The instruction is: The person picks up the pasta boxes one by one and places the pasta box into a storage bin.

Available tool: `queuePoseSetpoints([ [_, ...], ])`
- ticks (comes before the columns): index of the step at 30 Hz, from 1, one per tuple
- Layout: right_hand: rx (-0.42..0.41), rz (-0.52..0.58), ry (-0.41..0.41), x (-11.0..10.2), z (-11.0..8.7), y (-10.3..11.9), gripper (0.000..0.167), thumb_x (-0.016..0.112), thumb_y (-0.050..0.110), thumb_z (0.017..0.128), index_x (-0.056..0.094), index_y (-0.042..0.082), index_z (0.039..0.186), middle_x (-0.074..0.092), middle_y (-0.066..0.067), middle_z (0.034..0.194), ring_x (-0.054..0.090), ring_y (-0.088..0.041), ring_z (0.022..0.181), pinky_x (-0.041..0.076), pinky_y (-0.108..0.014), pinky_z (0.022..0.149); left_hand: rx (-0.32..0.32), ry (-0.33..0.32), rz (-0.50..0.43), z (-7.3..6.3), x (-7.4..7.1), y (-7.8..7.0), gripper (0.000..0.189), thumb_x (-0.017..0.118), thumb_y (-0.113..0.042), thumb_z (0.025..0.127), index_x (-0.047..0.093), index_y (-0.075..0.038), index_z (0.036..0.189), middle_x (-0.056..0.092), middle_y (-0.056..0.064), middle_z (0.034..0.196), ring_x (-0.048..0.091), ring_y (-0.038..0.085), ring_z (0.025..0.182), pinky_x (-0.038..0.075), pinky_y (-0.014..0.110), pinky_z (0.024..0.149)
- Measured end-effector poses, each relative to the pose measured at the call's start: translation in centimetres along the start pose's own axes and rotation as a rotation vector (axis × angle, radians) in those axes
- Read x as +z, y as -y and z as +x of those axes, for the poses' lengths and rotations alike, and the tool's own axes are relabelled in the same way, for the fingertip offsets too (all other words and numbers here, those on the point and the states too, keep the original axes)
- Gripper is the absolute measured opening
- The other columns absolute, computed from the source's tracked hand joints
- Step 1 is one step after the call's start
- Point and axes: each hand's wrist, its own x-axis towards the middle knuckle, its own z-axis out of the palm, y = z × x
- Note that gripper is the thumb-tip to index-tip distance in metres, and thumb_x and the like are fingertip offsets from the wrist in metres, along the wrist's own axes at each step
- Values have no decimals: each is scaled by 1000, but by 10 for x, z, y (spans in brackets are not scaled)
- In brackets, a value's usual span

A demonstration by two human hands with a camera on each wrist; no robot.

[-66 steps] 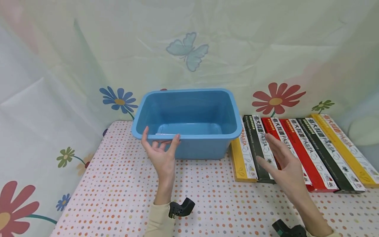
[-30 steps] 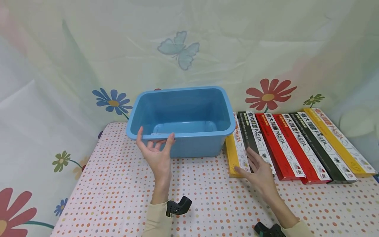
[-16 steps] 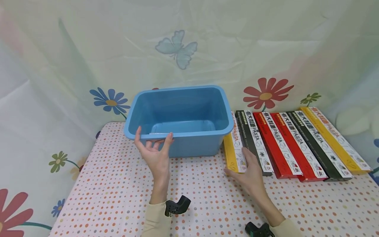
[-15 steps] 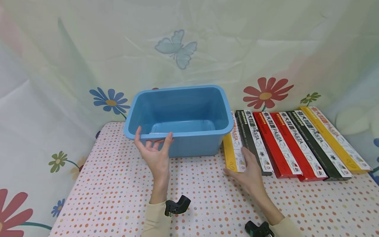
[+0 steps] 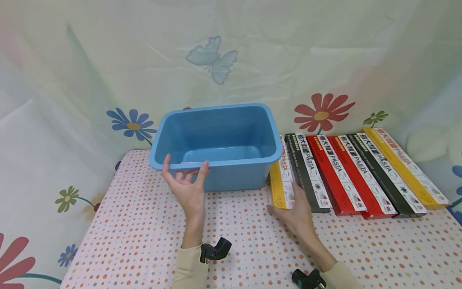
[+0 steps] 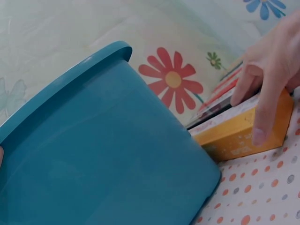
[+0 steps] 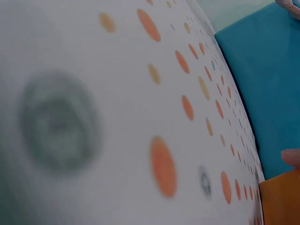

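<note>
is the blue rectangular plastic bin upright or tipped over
Upright: the blue rectangular plastic bin stands opening up, base on the pale dotted tablecloth.

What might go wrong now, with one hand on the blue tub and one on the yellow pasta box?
The yellow pasta box lies right beside the blue tub, so it might bump the tub's rim if lifted.

The right hand grips only its near end, so the long box might tilt.

The left hand holds the tub's front rim; pulling hard might tip it.
</note>
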Motion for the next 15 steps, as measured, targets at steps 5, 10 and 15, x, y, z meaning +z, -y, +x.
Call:
queuePoseSetpoints([
  [5,-11,1,-21,3,2,-1,122,89,21,83,2,-1,166,21,-32,164,32,-49,145,29,-66,124,0,-1,-6,0,1,-1,99,81,7,85,22,-13,162,56,23,119,68,25,83,68,44,83],
  [10,-21,28,-47,9,8,0,124,91,19,79,5,-1,166,29,-33,159,38,-48,140,33,-67,121,2,-6,-2,0,0,-1,99,82,7,85,23,-13,162,57,23,120,68,25,84,68,44,83],
  [15,2,35,-87,13,13,0,117,83,5,77,6,-3,166,28,-33,162,39,-48,139,33,-64,122,-3,-12,9,1,-1,1,97,82,6,85,25,-15,161,58,22,118,67,23,82,68,42,83],
])
